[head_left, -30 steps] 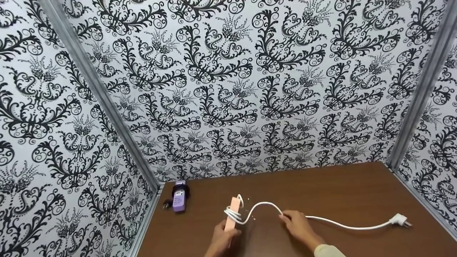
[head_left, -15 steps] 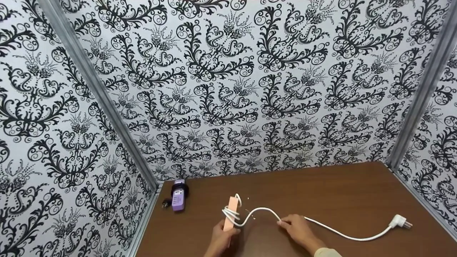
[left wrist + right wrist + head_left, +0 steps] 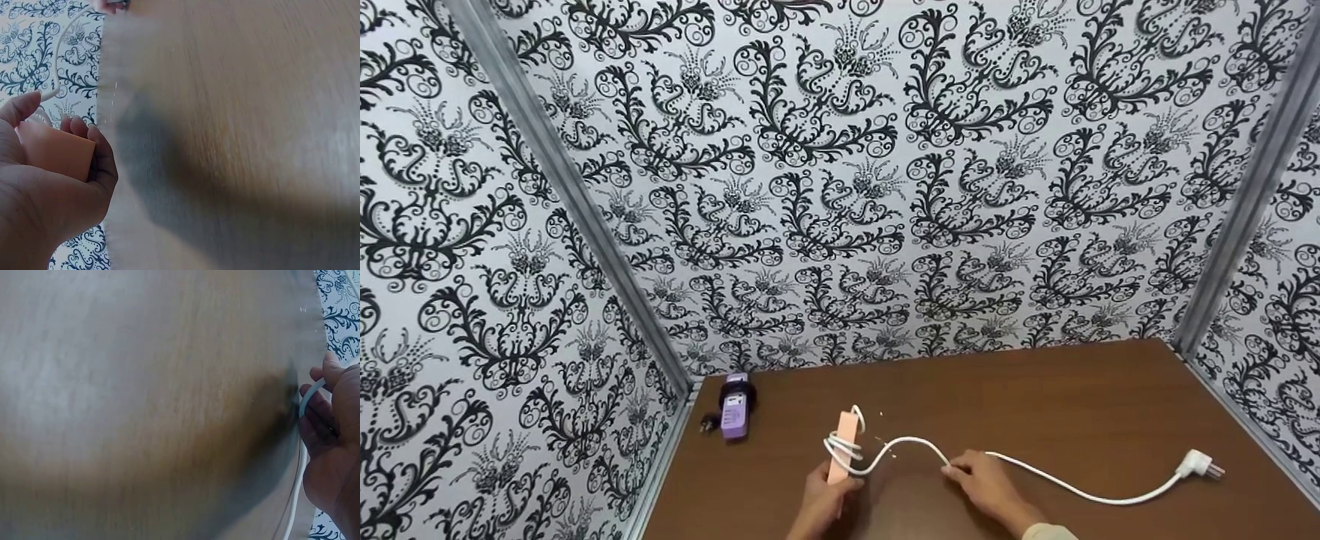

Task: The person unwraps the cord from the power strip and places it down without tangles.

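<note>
My left hand (image 3: 819, 499) grips the lower end of a peach-coloured power strip (image 3: 847, 427), tilted above the table. White cord (image 3: 911, 440) loops round the strip's middle and arcs over to my right hand (image 3: 982, 480), which pinches it between thumb and fingers. Beyond that hand the cord runs right along the tabletop to its white plug (image 3: 1198, 465). In the left wrist view, fingers (image 3: 104, 160) curl round the strip's blocky end (image 3: 59, 149). The right wrist view has the cord (image 3: 312, 396) passing through the curled fingers.
A purple power strip (image 3: 734, 420) wrapped in black cord lies at the table's back left corner, its black plug (image 3: 709, 423) beside it. Small pale specks (image 3: 885, 444) dot the brown table (image 3: 1035, 397). Patterned panels (image 3: 840, 187) with metal posts enclose the back and sides.
My right hand has shifted slightly down and left with the cord, whose free stretch sags lower toward the front. The left hand keeps hold of the peach strip, almost unmoved.
</note>
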The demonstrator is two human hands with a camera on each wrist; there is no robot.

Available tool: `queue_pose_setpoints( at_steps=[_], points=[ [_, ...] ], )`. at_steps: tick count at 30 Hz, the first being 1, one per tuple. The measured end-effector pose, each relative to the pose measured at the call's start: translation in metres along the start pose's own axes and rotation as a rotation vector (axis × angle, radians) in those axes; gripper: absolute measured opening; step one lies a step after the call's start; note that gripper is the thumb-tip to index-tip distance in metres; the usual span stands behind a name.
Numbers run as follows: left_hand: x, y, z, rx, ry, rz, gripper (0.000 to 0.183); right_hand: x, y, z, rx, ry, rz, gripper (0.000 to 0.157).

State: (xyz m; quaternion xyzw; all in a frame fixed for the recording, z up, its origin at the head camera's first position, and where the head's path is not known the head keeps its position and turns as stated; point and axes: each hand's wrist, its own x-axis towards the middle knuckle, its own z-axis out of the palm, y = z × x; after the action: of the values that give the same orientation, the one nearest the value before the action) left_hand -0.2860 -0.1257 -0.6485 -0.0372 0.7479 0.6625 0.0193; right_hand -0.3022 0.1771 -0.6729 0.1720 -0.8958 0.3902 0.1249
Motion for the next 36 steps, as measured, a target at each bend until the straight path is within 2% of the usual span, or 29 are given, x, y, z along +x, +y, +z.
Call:
queue_pose_setpoints(
  at_steps=[7, 11, 13, 14, 17, 20, 25, 27, 30, 34, 36],
  points=[
    [-0.002, 0.003, 0.0, 0.004, 0.006, 0.011, 0.029, 0.006, -0.017, -0.005, -0.05, -0.073, 0.053, 0.013],
    [-0.004, 0.009, 0.003, 0.005, 0.021, 0.01, 0.027, 0.016, -0.036, -0.007, -0.083, -0.051, 0.047, 0.05],
    [-0.004, 0.012, 0.005, 0.001, 0.038, 0.008, 0.024, 0.023, -0.046, -0.006, -0.133, -0.008, -0.018, 0.066],
    [-0.004, 0.013, 0.006, 0.0, 0.045, 0.01, 0.024, 0.026, -0.052, -0.006, -0.175, 0.012, -0.069, 0.068],
    [-0.004, 0.017, 0.011, -0.006, 0.059, 0.02, 0.025, 0.035, -0.071, -0.002, -0.323, 0.066, -0.249, 0.062],
    [-0.005, 0.021, 0.015, -0.006, 0.042, 0.034, 0.028, 0.04, -0.088, 0.006, -0.476, 0.093, -0.425, 0.047],
    [-0.004, 0.025, 0.02, -0.013, 0.019, 0.054, 0.033, 0.044, -0.1, 0.023, -0.651, 0.112, -0.628, 0.019],
    [-0.004, 0.025, 0.021, -0.016, 0.015, 0.057, 0.034, 0.045, -0.101, 0.027, -0.652, 0.12, -0.669, 0.012],
    [-0.004, 0.025, 0.022, -0.014, 0.007, 0.064, 0.032, 0.047, -0.103, 0.03, -0.614, 0.161, -0.708, 0.011],
    [-0.005, 0.02, 0.019, 0.007, -0.002, 0.047, 0.028, 0.051, -0.109, 0.029, -0.487, 0.242, -0.73, 0.015],
    [-0.007, 0.019, 0.015, 0.018, -0.012, 0.036, 0.028, 0.054, -0.113, 0.026, -0.404, 0.271, -0.715, 0.016]
  ],
)
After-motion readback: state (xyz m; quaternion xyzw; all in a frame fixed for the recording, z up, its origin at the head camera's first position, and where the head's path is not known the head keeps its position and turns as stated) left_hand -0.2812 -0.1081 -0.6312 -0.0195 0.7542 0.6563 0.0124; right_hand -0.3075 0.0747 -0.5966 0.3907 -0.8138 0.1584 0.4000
